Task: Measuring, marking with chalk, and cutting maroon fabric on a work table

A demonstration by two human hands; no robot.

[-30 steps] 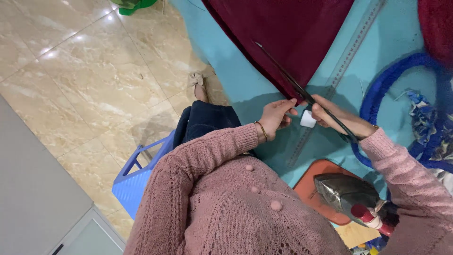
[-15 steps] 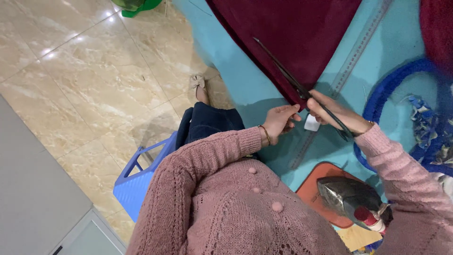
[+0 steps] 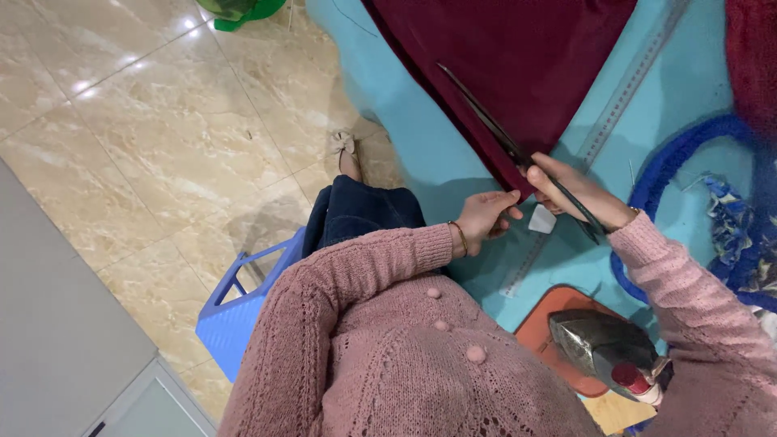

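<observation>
A dark maroon cloth (image 3: pixel 526 65) lies spread on a turquoise table top (image 3: pixel 421 137). My right hand (image 3: pixel 579 194) grips the handles of long black scissors (image 3: pixel 494 129), whose blades point up along the cloth's edge. My left hand (image 3: pixel 486 218) rests at the corner of the cloth beside the scissors, its fingers lightly curled on the fabric edge. A small white piece of chalk (image 3: pixel 542 218) lies on the table between my two hands. Both my arms are in pink knitted sleeves.
A clear long ruler (image 3: pixel 615 113) lies across the table, right of the cloth. A metal iron (image 3: pixel 607 348) sits on an orange pad (image 3: pixel 550 316). Blue cord (image 3: pixel 647 194) and patterned fabric (image 3: pixel 740 243) lie at right. A blue plastic stool (image 3: pixel 235 307) stands on the tiled floor (image 3: pixel 146 146).
My right hand with the scissors has shifted slightly along the cloth's edge, and my left hand has kept to the corner of the cloth; the view has moved a little.
</observation>
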